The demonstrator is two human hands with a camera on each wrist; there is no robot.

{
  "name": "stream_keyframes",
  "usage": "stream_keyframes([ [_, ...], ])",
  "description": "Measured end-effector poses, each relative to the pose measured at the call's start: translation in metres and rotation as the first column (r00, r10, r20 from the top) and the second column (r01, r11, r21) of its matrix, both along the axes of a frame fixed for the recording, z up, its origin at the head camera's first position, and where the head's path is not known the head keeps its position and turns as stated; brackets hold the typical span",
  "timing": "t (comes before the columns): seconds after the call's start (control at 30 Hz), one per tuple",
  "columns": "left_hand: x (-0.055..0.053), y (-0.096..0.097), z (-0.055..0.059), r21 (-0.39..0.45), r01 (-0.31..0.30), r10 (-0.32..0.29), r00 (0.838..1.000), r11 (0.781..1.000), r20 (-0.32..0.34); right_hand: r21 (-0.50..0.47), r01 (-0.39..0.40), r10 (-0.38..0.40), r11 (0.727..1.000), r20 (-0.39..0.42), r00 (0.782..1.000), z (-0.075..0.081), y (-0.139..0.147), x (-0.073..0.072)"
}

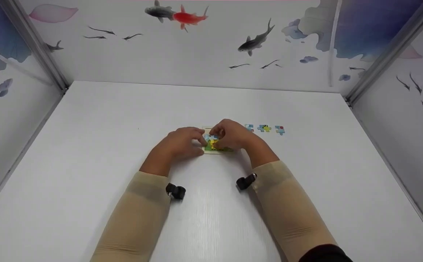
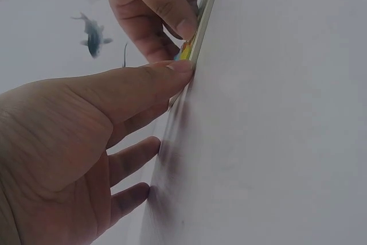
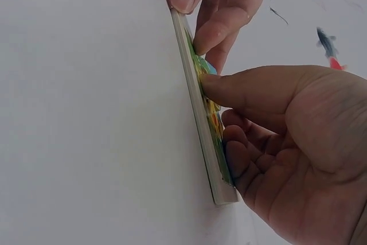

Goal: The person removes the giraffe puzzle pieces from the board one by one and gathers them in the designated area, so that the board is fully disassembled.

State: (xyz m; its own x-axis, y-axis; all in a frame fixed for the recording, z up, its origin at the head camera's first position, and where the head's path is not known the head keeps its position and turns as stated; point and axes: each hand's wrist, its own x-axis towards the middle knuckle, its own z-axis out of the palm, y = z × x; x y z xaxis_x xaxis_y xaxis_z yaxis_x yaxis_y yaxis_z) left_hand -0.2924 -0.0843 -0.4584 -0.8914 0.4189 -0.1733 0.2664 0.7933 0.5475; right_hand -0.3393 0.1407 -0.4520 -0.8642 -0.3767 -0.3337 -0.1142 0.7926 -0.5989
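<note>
A small wooden puzzle board (image 1: 216,153) lies flat on the white table, its tray partly filled with green, yellow and blue pieces. At its left side, my left hand (image 1: 185,142) steadies the frame: the thumb touches the near corner and the index fingertip reaches over the picture. Over the right part of the board, my right hand (image 1: 233,134) has curled fingers, with its thumb on a puzzle piece (image 3: 213,107) in the tray. That piece is mostly hidden by the fingers. In the right wrist view the pieces stand slightly above the wooden rim (image 3: 198,113).
Loose jigsaw pieces lie in a row right of the board: one partly behind the right hand (image 1: 249,127), a blue and yellow piece (image 1: 264,128) and one with a red spot (image 1: 280,129). White panels with painted fish (image 1: 189,18) enclose the table (image 1: 124,109).
</note>
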Motion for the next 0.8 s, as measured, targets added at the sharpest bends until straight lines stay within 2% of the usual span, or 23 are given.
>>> stream_keyframes([
  [0.63,0.0003,0.0008,0.0004,0.006,-0.012,0.012,1.000,1.000,0.010,-0.020,0.063,-0.063,0.998,-0.009,0.998,0.0005,-0.0007,0.0020],
  [0.8,-0.0001,0.0008,-0.0010,0.002,-0.016,0.016,1.000,1.000,0.002,0.002,0.032,-0.032,0.999,-0.055,0.998,-0.0001,-0.0002,0.0025],
])
